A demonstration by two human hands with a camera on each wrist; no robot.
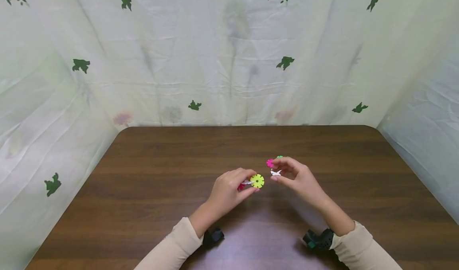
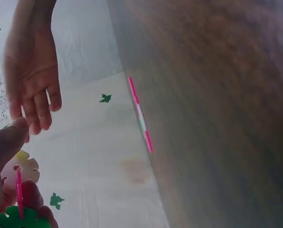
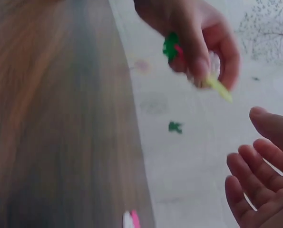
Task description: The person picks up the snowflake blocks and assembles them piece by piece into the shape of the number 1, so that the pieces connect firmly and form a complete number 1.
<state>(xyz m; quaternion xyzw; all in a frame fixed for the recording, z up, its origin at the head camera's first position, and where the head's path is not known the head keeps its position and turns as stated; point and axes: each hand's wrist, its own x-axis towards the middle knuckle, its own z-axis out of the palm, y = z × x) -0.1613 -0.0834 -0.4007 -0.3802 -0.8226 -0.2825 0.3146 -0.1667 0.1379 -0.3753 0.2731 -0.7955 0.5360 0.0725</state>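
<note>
Left hand grips a small cluster of notched plastic discs between thumb and fingers: yellow disc sticking out past the fingertips, white disc next to it, pink disc edge-on, green disc at the far end. Right hand holds nothing, fingers loosely extended and apart, empty palm showing in both wrist views. Just by its fingertips, more pieces lie on the wooden table: pink piece, green piece, white piece; left wrist view has them edge-on in a line, pink at both ends, but can't tell whether they're slotted together. Progress, as judged: partway. Done: the left-hand cluster seems at least partly joined, pink looks set crosswise between white and green; whether yellow is fully seated or just pinched against white, can't tell, fingers cover it. Left: cluster and table pieces are apart, so no link between the two groups yet; no count of what's left, right hand hides part of the table group. Dark wrist cameras below both hands, beige sleeves, pale curtain with green prints behind the table
</note>
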